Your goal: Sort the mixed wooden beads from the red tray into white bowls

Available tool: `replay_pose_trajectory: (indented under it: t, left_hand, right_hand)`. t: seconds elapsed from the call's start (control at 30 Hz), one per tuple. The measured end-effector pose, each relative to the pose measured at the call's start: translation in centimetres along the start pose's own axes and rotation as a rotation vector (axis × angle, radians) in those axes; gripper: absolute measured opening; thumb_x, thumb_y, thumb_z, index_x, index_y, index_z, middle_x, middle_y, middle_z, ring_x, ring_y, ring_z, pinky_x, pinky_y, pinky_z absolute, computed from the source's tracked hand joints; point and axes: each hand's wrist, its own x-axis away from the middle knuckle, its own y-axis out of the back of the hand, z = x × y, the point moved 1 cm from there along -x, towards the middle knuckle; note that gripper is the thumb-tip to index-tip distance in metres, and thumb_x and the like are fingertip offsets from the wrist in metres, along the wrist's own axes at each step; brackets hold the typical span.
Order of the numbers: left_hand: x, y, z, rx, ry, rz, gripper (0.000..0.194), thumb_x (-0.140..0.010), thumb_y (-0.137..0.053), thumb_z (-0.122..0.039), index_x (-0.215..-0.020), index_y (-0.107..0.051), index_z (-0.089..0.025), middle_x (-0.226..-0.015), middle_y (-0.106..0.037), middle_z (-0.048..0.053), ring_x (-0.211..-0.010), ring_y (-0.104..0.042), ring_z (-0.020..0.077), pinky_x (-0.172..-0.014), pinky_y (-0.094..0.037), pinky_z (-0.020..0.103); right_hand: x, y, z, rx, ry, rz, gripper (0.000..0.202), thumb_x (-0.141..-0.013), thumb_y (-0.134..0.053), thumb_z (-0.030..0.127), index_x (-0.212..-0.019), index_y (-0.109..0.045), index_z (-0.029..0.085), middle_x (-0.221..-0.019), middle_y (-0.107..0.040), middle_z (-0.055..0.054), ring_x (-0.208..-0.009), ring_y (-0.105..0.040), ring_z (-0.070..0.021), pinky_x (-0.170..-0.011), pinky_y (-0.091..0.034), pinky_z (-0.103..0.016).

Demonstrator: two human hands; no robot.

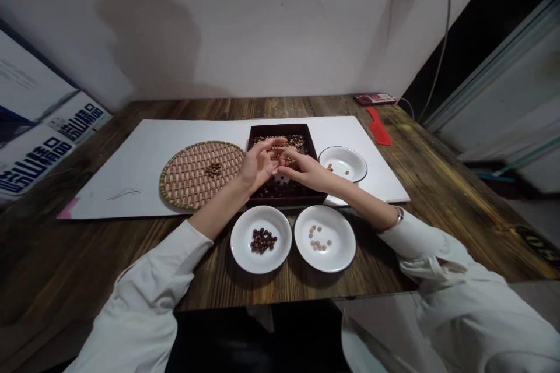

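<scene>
Bead box (pixel 286 200) pointing lengthwise away; left hand (pixel 257 168) cupped, right hand (pixel 305 170) narrowed, hold unclear.

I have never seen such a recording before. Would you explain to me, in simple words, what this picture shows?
No machine is here: a person works with two bare hands, seen from a camera worn on the head, looking forward and down. On a wooden table lies a white board. It carries a woven tray with brown beads, a dark box of assorted beads, and a white bowl with a few beads. Nearer the person, the front left bowl has dark beads, the front right bowl pale ones. Over the box, the left hand is turned palm up, the right hand close against it. Whether they hold a bead, I cannot tell.
</scene>
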Motion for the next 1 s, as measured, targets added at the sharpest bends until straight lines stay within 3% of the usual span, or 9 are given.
replay_pose_trajectory:
  t: [0.07,0.23,0.33,0.4,0.5,0.6,0.7,1.0]
  left_hand:
    - [0.0,0.0,-0.1,0.024,-0.048,0.0,0.031,-0.081,-0.05,-0.031,-0.105,-0.061,-0.015,-0.09,-0.071,0.009,-0.065,-0.063,0.0133,-0.05,-0.041,0.02]
    - [0.2,0.3,-0.4,0.066,-0.113,-0.021,0.041,-0.082,-0.046,-0.034,-0.118,-0.056,-0.017,-0.103,-0.07,0.01,-0.089,-0.068,0.019,-0.071,-0.051,0.027]
    - [0.2,0.3,-0.5,0.072,-0.118,-0.029,0.04,-0.082,-0.045,-0.036,-0.114,-0.057,-0.016,-0.106,-0.069,0.011,-0.101,-0.066,0.0215,-0.081,-0.052,0.03]
    - [0.2,0.2,-0.4,0.063,-0.122,-0.041,0.039,-0.081,-0.045,-0.036,-0.11,-0.058,-0.015,-0.107,-0.069,0.011,-0.107,-0.065,0.0228,-0.087,-0.051,0.033]
    - [0.2,0.1,-0.3,0.037,-0.125,-0.052,0.034,-0.08,-0.048,-0.036,-0.103,-0.06,-0.014,-0.107,-0.069,0.012,-0.109,-0.064,0.0237,-0.094,-0.05,0.038]
    - [0.1,0.0,-0.1,0.022,-0.136,-0.033,0.029,-0.079,-0.049,-0.034,-0.095,-0.061,-0.013,-0.107,-0.07,0.013,-0.108,-0.064,0.0231,-0.098,-0.049,0.041]
    - [0.1,-0.1,-0.1,0.032,-0.145,-0.017,0.026,-0.079,-0.049,-0.032,-0.092,-0.061,-0.013,-0.107,-0.07,0.013,-0.108,-0.063,0.0225,-0.1,-0.048,0.042]
    - [0.1,0.0,-0.1,0.059,-0.144,-0.03,0.026,-0.079,-0.049,-0.03,-0.094,-0.061,-0.014,-0.107,-0.069,0.012,-0.109,-0.063,0.0228,-0.102,-0.046,0.044]
  right_hand:
    - [0.0,-0.1,-0.3,-0.025,-0.014,-0.027,0.018,-0.093,-0.047,0.038,-0.094,-0.046,0.02,-0.082,-0.06,0.0,-0.065,-0.054,-0.0127,-0.062,-0.041,-0.026]
    - [-0.1,-0.1,-0.2,-0.135,0.03,-0.093,0.02,-0.095,-0.045,0.035,-0.109,-0.048,0.022,-0.107,-0.058,-0.004,-0.076,-0.057,-0.0121,-0.071,-0.045,-0.028]
    - [-0.4,-0.2,0.1,-0.325,-0.029,-0.122,0.02,-0.092,-0.049,0.032,-0.109,-0.048,0.022,-0.082,-0.056,0.002,-0.056,-0.046,-0.0076,-0.053,-0.039,-0.022]
    - [-0.5,-0.3,0.3,-0.505,-0.111,-0.118,0.017,-0.09,-0.052,0.03,-0.104,-0.046,0.023,-0.06,-0.044,0.008,-0.043,-0.033,-0.0061,-0.041,-0.027,-0.019]
    - [-0.7,-0.2,0.5,-0.785,-0.239,-0.044,0.007,-0.089,-0.049,0.026,-0.088,-0.042,0.023,-0.045,-0.028,0.012,-0.036,-0.018,-0.0056,-0.036,-0.014,-0.017]
    - [-0.7,0.3,0.6,-1.011,-0.297,0.053,0.009,-0.089,-0.043,0.021,-0.08,-0.04,0.022,-0.043,-0.02,0.013,-0.037,-0.009,-0.006,-0.036,-0.013,-0.016]
    - [-0.7,0.8,0.6,-1.128,-0.312,0.103,0.005,-0.091,-0.043,0.02,-0.086,-0.044,0.022,-0.045,-0.019,0.012,-0.039,-0.009,-0.0063,-0.038,-0.015,-0.016]
    - [-0.7,1.0,0.3,-1.149,-0.286,0.123,0.011,-0.094,-0.039,0.017,-0.088,-0.048,0.02,-0.046,-0.021,0.012,-0.041,-0.01,-0.0065,-0.039,-0.017,-0.015]
